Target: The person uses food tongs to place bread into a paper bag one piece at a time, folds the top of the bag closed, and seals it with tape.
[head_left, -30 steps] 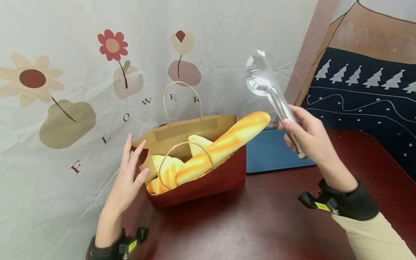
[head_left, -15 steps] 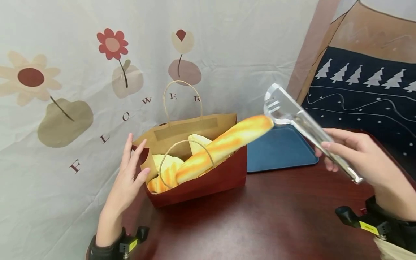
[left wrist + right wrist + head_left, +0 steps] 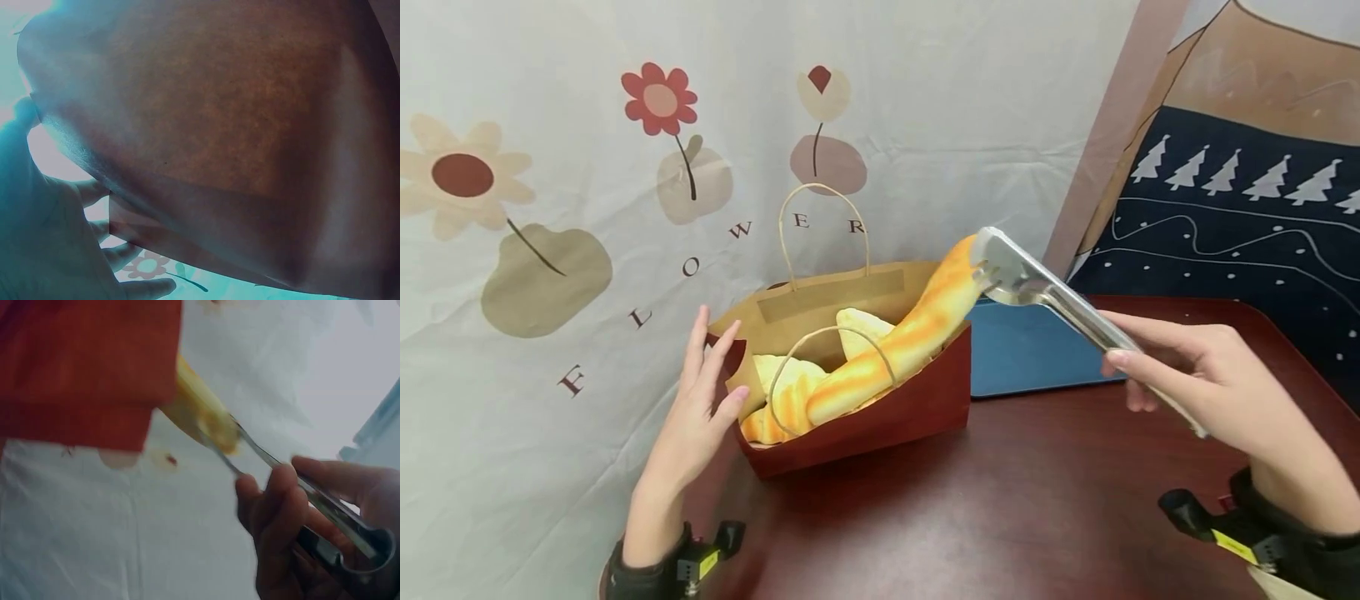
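A dark red paper bag (image 3: 880, 429) with a brown inside and thin looped handles stands on the table. Out of its right end leans a long baguette-shaped bread (image 3: 917, 329). My right hand (image 3: 1217, 379) grips metal tongs (image 3: 1078, 312), whose tips pinch the bread's upper end and bend it upward. In the right wrist view both arms of the tongs (image 3: 259, 449) lie along either side of the bread (image 3: 203, 403). My left hand (image 3: 688, 429) rests at the bag's left edge with fingers spread and fairly straight; in the left wrist view, fingertips touch the bag (image 3: 206, 112).
Inside the bag are a striped roll (image 3: 786, 410) and a pale wedge-shaped bread (image 3: 857, 332). A blue tray (image 3: 1037, 354) lies behind and right of the bag on the reddish-brown table (image 3: 985, 500). A flower-printed cloth (image 3: 955, 125) hangs close behind.
My right hand first brought the raised tongs down and right, then left onto the bread's end. That end now bends upward. My left hand and the bag stay nearly still.
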`<state>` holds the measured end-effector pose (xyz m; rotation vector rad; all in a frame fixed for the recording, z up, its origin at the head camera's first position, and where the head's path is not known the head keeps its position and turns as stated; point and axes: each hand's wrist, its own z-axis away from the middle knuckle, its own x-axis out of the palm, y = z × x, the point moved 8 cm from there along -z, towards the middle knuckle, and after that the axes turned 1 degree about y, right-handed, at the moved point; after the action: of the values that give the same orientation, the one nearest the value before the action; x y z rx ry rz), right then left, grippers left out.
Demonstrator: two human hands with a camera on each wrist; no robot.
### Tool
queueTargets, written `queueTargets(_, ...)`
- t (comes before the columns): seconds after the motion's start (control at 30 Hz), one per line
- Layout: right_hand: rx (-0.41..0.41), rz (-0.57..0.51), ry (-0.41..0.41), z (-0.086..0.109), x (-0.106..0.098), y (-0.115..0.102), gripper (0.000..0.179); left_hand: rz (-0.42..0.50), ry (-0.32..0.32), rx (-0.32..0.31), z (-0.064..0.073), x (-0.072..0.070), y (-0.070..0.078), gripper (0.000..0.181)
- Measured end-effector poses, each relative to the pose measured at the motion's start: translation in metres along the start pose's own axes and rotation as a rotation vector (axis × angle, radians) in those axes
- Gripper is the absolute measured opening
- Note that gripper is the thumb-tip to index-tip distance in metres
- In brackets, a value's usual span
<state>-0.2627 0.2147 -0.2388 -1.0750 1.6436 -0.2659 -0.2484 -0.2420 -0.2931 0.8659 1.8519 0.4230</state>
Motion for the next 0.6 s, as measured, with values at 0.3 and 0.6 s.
queueTargets(0.3,-0.261,0.305,0.051,-0.044,0.048,-0.058,0.048,0.013,0.007,0.000,0.002,-0.001,0.000,0.071)
queueTargets(0.6,-0.268,0.486,-0.204,-0.073,0.097,-0.084,0.043,0.021,0.009,0.010,0.002,0.001,0.001,0.071)
